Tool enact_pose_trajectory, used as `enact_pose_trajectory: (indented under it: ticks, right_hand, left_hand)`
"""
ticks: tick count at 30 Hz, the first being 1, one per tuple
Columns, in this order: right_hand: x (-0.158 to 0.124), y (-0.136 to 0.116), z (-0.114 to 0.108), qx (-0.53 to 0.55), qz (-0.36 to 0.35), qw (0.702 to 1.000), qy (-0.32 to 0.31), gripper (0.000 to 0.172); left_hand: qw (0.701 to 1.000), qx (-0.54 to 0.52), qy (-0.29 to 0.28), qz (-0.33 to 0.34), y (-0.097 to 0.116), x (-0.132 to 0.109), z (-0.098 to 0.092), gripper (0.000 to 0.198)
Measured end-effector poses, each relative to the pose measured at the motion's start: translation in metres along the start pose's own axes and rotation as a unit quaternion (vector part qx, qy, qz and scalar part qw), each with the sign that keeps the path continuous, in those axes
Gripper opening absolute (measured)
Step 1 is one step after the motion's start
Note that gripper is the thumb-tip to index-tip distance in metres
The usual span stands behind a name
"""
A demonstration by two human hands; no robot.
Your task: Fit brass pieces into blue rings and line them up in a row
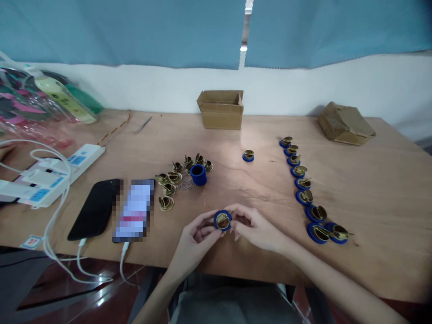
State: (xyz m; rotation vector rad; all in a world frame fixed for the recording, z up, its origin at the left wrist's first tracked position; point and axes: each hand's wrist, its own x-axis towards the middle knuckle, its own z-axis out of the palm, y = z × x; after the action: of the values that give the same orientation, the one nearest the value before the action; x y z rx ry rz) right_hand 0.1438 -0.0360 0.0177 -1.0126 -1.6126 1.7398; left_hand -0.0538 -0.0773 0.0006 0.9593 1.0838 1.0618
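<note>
A small round brass piece in a blue ring is held low over the front of the table, its brass face turned up. My left hand pinches it from the left, with the thumb at its lower edge. From the other side my right hand grips its right edge with curled fingers. Left of the hands lie several bare brass pieces with raised flaps, next to a stack of blue rings and some thin wire springs. A single brass piece in a blue ring sits farther back.
Several ringed brass pieces form a line on the right. An open cardboard box and a crumpled one stand at the back. Two phones, one black, one lit, lie left beside cables and a power strip.
</note>
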Motion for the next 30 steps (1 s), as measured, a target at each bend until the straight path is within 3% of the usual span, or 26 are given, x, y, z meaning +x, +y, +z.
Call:
enact_pose_trajectory:
  ticks: [6, 11, 16, 21, 26, 30]
  right_hand:
    - [0.0, 0.003, 0.003, -0.053, -0.019, 0.998, 0.025, 0.032]
    - [0.001, 0.007, 0.003, 0.015, -0.018, 1.0, 0.014, 0.022]
    - [0.005, 0.008, 0.0, 0.043, -0.001, 0.999, 0.008, 0.026]
    - [-0.001, 0.004, 0.0, -0.048, -0.021, 0.998, 0.031, 0.03]
    - [-0.009, 0.001, 0.001, -0.255, -0.143, 0.954, 0.059, 0.025]
    - [-0.009, 0.003, 0.003, -0.396, -0.241, 0.881, 0.093, 0.011]
  left_hand:
    - [1.0, -0.013, 0.021, -0.002, -0.002, -0.001, 0.001, 0.039]
    - [1.0, -0.019, -0.007, 0.001, 0.002, 0.0, 0.001, 0.041]
    - [1.0, -0.013, -0.025, -0.009, 0.003, -0.001, 0.001, 0.043]
    - [1.0, -0.01, -0.014, -0.007, 0.003, -0.001, 0.0, 0.042]
    - [1.0, -0.011, 0.006, -0.012, -0.001, -0.001, -0.001, 0.041]
    - [1.0, 0.0, -0.022, -0.012, -0.007, -0.001, -0.002, 0.04]
